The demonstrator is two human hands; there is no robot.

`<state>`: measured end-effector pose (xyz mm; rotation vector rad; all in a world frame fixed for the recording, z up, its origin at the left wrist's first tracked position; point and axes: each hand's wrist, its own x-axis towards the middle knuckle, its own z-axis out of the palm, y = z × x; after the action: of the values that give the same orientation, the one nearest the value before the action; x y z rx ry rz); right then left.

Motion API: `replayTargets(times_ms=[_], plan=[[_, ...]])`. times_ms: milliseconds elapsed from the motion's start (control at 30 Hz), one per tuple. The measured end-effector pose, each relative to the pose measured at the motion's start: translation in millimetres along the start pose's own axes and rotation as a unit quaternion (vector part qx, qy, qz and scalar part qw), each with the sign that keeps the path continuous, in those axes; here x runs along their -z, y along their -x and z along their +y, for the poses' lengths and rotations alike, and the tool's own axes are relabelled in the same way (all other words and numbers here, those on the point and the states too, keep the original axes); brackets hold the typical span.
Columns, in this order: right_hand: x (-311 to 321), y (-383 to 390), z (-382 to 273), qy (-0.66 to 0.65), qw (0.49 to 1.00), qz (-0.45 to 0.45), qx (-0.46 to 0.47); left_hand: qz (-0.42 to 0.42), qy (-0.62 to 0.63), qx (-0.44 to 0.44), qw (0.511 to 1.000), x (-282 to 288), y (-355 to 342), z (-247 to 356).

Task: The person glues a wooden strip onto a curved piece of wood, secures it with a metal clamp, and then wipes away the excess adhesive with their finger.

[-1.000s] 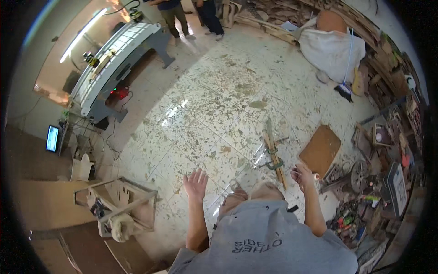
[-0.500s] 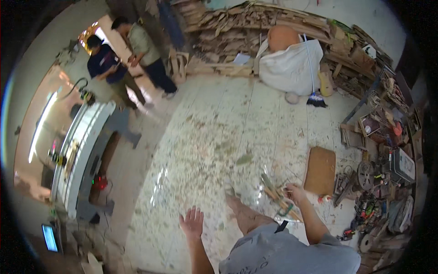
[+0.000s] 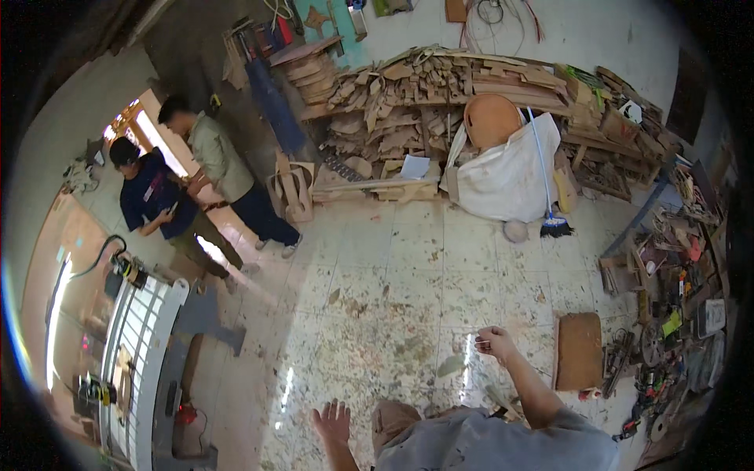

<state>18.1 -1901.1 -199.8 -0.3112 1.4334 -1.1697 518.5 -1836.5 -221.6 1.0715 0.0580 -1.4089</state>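
Observation:
Low in the view, my left hand [image 3: 332, 422] hangs over the floor with its fingers spread and nothing in it. My right hand [image 3: 495, 343] reaches forward over the floor with its fingers curled together. A small pale sliver shows at its fingertips, too small to name. Behind that forearm, partly hidden by my grey shirt [image 3: 503, 443], lie a few wooden strips [image 3: 503, 400]. Right of the forearm, a brown rectangular board or pad [image 3: 579, 351] lies on the floor.
Scraps and dust litter the tiled floor [image 3: 408, 259]. Wood offcuts [image 3: 440, 82] are piled along the back wall, beside a white sack [image 3: 510, 180] and a blue-handled broom [image 3: 554, 226]. Tools [image 3: 656, 385] crowd the right. A machine [image 3: 145, 337] and two people [image 3: 161, 200] are at left.
The view has tilted upward, showing more of the back wall. My right hand now reaches farther forward, away from the wooden strips. My left hand stays spread.

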Motion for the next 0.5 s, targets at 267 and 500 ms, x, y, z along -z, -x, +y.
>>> replayTargets(times_ms=[267,500], plan=[[-114.3,-134.7,13.9,0.111,0.993,0.028,0.022,0.02,-0.016,0.104,0.994,-81.5,-204.3,62.1],[-31.8,-198.0,141.4,0.754,0.65,0.027,0.088,-0.159,-0.161,0.148,0.963,-293.9,-394.9,99.6]])
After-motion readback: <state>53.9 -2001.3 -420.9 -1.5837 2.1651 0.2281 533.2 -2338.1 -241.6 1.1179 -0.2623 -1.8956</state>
